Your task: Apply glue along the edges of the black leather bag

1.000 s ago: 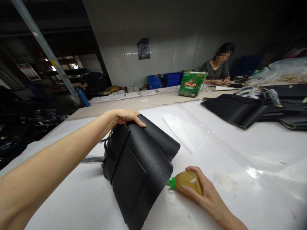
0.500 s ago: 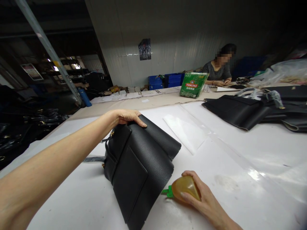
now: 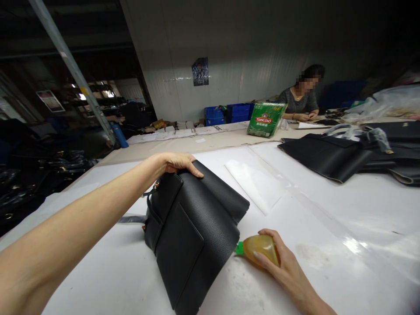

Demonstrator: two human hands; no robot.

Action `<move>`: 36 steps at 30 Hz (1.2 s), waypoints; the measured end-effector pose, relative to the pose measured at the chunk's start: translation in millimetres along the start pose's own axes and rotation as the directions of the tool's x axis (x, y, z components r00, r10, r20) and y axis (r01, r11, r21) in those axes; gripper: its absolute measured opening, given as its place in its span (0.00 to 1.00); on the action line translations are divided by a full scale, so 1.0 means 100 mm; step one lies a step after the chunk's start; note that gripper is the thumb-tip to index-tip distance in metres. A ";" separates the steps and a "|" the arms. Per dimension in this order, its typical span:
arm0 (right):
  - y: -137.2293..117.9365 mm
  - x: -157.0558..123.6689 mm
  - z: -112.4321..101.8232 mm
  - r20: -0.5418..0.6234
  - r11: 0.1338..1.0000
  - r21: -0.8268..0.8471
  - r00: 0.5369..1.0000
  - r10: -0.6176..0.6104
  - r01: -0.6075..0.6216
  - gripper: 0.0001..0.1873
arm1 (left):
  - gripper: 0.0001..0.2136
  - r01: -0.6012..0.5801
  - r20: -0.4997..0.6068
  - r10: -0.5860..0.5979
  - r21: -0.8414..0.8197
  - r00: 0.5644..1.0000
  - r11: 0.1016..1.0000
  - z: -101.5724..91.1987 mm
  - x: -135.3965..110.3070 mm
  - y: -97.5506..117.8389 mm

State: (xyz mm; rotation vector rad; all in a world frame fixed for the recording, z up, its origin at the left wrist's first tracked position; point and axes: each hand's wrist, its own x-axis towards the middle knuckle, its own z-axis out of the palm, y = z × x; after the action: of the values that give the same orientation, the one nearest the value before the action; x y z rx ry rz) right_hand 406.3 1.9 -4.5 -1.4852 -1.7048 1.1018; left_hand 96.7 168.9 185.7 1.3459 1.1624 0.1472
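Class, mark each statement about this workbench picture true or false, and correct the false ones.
1. The left hand grips the top edge of the black handbag. True.
2. The right hand holds scissors. False: it holds an amber squeeze bottle with a green nozzle.
3. The nozzle points toward the handbag's side edge. True.
4. The green pack stands beside the handbag. False: it stands far across the table, near a seated person.
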 end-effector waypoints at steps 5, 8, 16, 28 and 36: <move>0.01 -0.02 0.03 0.132 0.997 0.074 0.991 -0.028 0.018 0.24 | 0.14 -0.016 -0.002 0.016 -0.001 1.000 1.000 -0.01 0.01 0.01; 0.03 0.03 0.02 0.045 0.999 0.034 0.999 -0.015 0.014 0.23 | 0.14 -0.012 -0.014 0.011 -0.002 1.000 1.000 0.01 0.00 0.02; 0.15 0.36 -0.13 -0.152 0.996 -0.042 0.985 -0.086 0.080 0.21 | 0.13 -0.021 -0.029 0.021 0.011 0.999 1.000 0.07 -0.01 0.05; 0.16 0.61 -0.26 -0.214 0.994 0.074 0.974 -0.068 0.086 0.22 | 0.14 -0.009 -0.021 0.008 -0.016 1.000 1.000 0.01 0.05 0.02; 0.13 0.68 -0.24 -0.231 0.990 0.112 0.971 -0.053 0.080 0.22 | 0.13 -0.006 -0.025 0.006 -0.010 1.000 1.000 0.00 0.03 0.03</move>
State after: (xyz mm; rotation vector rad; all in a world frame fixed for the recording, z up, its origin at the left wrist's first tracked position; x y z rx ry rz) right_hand 421.1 73.6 -9.4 -1.4099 -1.4927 0.9420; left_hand 99.6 171.7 186.7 1.3422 1.1769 0.1739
